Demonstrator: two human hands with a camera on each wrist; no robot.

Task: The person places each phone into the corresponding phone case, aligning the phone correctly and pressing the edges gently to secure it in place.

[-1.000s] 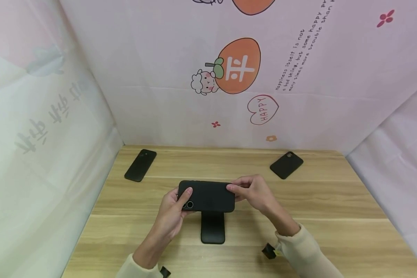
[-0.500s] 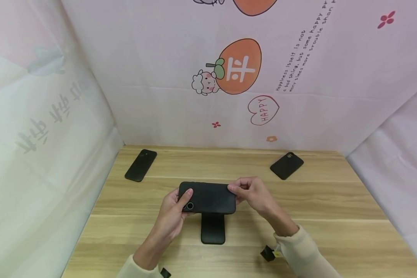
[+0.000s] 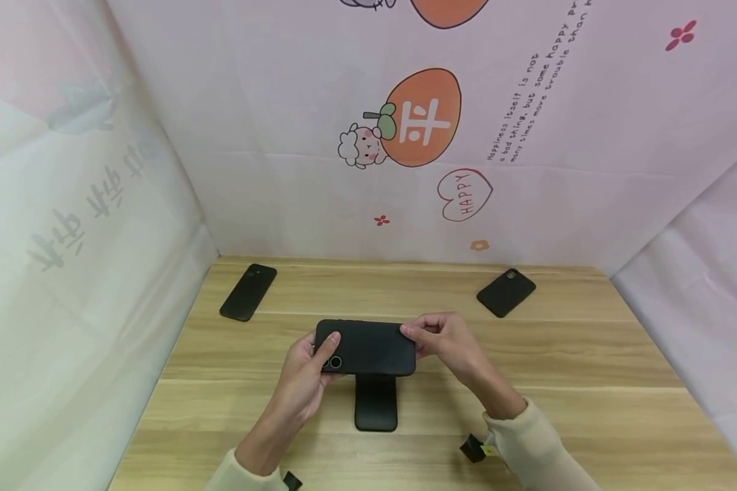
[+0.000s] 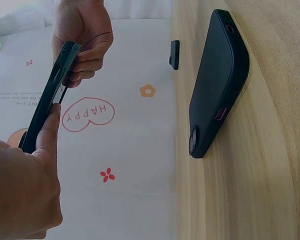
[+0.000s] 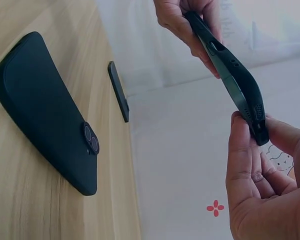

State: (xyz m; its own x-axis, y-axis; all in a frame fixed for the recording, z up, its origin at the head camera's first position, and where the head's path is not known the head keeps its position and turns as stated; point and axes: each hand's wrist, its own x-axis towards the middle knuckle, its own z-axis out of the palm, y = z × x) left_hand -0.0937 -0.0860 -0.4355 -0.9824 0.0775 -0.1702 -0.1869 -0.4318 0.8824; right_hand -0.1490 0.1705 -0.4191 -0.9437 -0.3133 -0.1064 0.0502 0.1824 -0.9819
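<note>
Above the table, a black phone case [image 3: 374, 348] is held sideways, its camera end to the left. My left hand [image 3: 304, 372] grips that end, thumb on the back next to the camera rings. My right hand [image 3: 448, 341] pinches the opposite end at its upper corner, between thumb and fingers. In the right wrist view the case [image 5: 250, 90] looks bent, and a flat edge shows along its inner side; whether a phone sits fully inside I cannot tell. Below it on the table lies another black phone or case [image 3: 376, 409], partly covered by the held one.
A black phone or case [image 3: 248, 292] lies at the table's back left, another [image 3: 506, 292] at the back right. White printed cloth [image 3: 295, 204] hangs behind the wooden table [image 3: 221, 382] and at both sides. Small black devices [image 3: 474, 448] hang at the cuffs.
Both hands keep the same hold on the phone case. It dips slightly, then rises back; the right wrist shifts very little. The things on the table stay put.
</note>
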